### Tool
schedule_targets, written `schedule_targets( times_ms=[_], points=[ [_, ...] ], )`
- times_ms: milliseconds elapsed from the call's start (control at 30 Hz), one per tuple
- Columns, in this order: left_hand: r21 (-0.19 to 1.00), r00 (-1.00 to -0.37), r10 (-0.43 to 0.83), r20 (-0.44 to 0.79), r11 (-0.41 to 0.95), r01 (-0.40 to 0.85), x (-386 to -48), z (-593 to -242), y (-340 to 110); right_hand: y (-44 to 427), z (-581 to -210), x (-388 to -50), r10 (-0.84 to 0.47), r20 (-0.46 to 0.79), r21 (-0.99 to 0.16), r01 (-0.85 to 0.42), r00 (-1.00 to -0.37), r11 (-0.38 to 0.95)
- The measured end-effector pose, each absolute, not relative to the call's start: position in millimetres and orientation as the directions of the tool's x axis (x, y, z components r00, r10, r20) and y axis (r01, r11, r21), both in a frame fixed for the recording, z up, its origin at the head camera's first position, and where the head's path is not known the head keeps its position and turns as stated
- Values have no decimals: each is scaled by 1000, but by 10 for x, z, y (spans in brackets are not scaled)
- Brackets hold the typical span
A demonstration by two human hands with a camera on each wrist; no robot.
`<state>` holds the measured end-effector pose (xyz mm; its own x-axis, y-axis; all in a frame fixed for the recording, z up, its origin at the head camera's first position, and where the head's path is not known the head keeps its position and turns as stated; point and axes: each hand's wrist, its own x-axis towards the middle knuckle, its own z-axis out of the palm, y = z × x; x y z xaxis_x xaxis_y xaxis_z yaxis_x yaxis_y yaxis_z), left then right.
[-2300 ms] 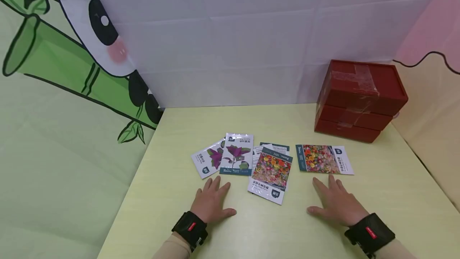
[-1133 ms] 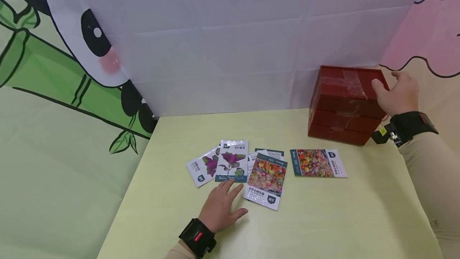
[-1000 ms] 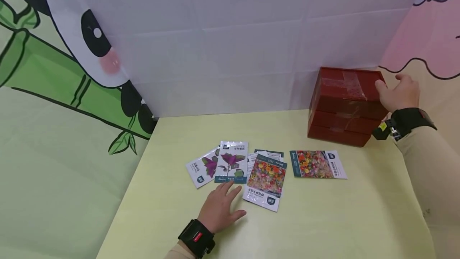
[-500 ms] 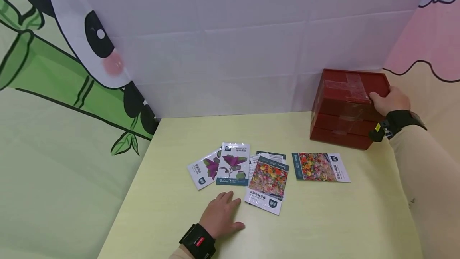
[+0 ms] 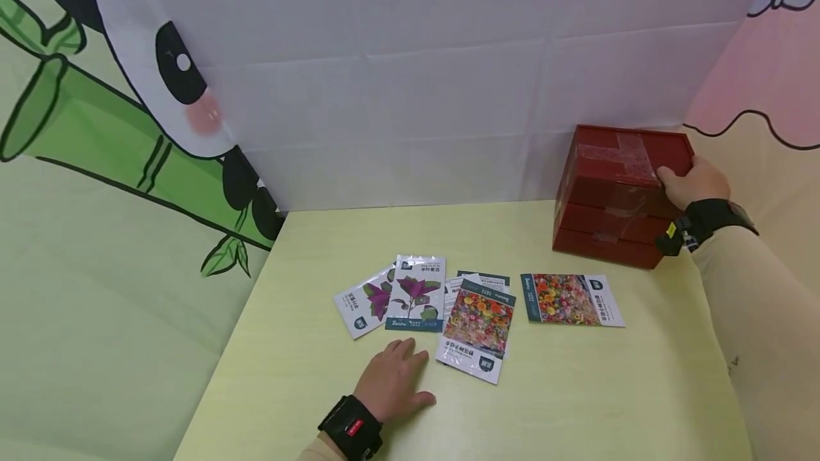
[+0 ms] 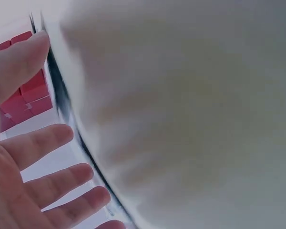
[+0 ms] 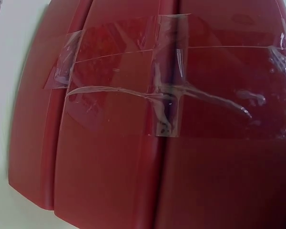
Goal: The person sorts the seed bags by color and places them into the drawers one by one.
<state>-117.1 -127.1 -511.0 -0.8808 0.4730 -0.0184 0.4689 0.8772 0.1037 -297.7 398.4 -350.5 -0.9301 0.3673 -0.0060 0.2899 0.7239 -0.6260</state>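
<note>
The right hand (image 5: 700, 183) grasps the dark red, three-tiered, rectangular box stack (image 5: 611, 223) at its upper right corner. The thumb sits at the top front edge; the other fingers pass round the right side and are mostly hidden. Right grip: engaged on the box stack. The stack stands upright at the rear right of the pale yellow, smooth-topped desk (image 5: 544, 404), near the lilac-grey cloth backdrop (image 5: 384, 105). Strips of clear, wrinkled adhesive tape (image 7: 171, 57) cover its top and cross the seams between tiers on the front.

The left hand (image 5: 392, 381) is palm down at the desk, fingers extended and spread. Left grip: released — holding nothing. It is near the lower edge of the glossy white packet with a purple plant print (image 5: 415, 294), which overlaps a similar tilted white packet (image 5: 364, 306) on its left. To the right, a multicoloured floral packet (image 5: 477, 326) lies partly over white text-printed packet material (image 5: 490, 280). A second floral packet (image 5: 569, 299) lies crosswise just beside that group — in front of the box stack and apart from it. A black wristband (image 5: 351, 427) encircles the left wrist.
</note>
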Motion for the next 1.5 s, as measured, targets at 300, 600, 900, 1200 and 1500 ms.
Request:
schedule_targets(
  times_ms=[300, 600, 900, 1200, 1500],
  points=[
    [99, -867, 493, 77, 861, 498, -1352, -4849, -1372, 3904, -3516, -2896, 364, 24, -629, 269, -931, 730],
    [80, -850, 511, 127, 849, 523, -1501, -4575, -1393, 3805, -3497, -2858, 355, 47, -612, 254, -934, 749],
    [56, -834, 537, 129, 835, 547, -1558, -4381, -1342, 3692, -3530, -2877, 331, 74, -601, 223, -941, 768],
    [43, -829, 540, 145, 833, 551, -1636, -4300, -1284, 3538, -3549, -2877, 302, 97, -606, 184, -948, 774],
    [10, -809, 563, 172, 820, 573, -1747, -4171, -1170, 3313, -3570, -2930, 225, 159, -558, 101, -961, 824]
  ],
)
